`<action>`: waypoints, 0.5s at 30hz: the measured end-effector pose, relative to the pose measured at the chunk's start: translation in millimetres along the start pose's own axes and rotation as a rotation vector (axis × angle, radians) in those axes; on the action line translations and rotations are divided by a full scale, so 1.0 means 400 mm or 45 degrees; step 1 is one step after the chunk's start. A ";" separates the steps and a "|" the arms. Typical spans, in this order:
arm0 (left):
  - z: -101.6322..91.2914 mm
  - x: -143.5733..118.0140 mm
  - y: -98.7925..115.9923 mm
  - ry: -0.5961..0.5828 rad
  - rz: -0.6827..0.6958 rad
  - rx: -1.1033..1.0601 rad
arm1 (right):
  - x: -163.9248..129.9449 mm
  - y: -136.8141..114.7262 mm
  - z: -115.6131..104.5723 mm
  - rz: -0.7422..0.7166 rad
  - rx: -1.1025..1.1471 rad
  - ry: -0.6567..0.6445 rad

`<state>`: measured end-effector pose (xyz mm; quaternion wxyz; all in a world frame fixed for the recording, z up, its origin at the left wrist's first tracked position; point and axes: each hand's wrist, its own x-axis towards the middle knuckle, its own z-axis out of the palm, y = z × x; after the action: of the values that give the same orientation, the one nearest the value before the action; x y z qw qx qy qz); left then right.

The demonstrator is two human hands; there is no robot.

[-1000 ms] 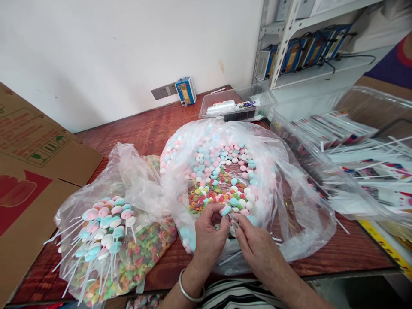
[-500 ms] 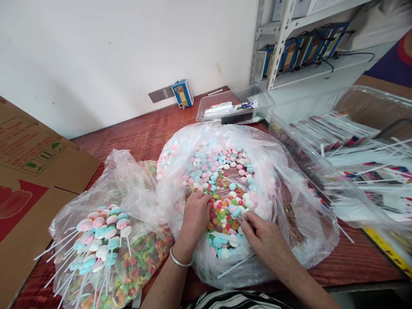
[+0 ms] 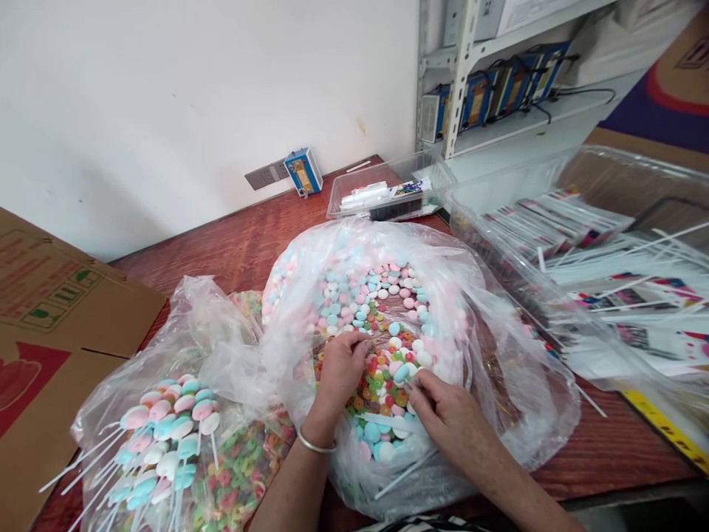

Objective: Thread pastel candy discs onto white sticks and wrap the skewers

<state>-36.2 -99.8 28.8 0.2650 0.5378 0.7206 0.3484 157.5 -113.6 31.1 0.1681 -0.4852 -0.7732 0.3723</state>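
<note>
Large clear bag [image 3: 498, 384] on the surface [image 3: 238, 236] contains pastel candies and coloured rings [image 3: 382, 384]. Left hand [image 3: 339, 369] pinches into the rings. Right hand [image 3: 443, 414] grips a lollipop [image 3: 402, 372]. Smaller bag [image 3: 182, 428] holds finished lollipops. Carton [image 3: 49, 295] print unreadable.

- One head-worn view, looking forward and steeply down from above the near edge of the surface [image 3: 233, 236]
- It sits close over the open candy bag [image 3: 470, 310], with both forearms entering from the bottom edge
- It faces the white wall [image 3: 193, 96], the metal shelf [image 3: 498, 81] at upper right
</note>
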 end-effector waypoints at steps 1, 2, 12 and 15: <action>-0.001 -0.008 -0.001 -0.032 -0.109 -0.202 | -0.001 -0.003 0.000 -0.008 0.007 0.002; -0.003 -0.017 0.000 -0.069 -0.208 -0.385 | -0.001 -0.006 -0.001 -0.018 0.013 0.008; -0.003 -0.061 0.015 -0.019 -0.263 -0.718 | -0.018 0.010 0.005 -0.081 -0.011 -0.021; 0.010 -0.088 0.015 0.050 -0.268 -0.643 | 0.012 0.025 0.003 -0.254 -0.029 0.005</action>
<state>-19.6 -131.7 31.3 0.4114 0.3699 0.6678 0.4980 160.7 -107.3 22.3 0.2004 -0.4083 -0.8216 0.3438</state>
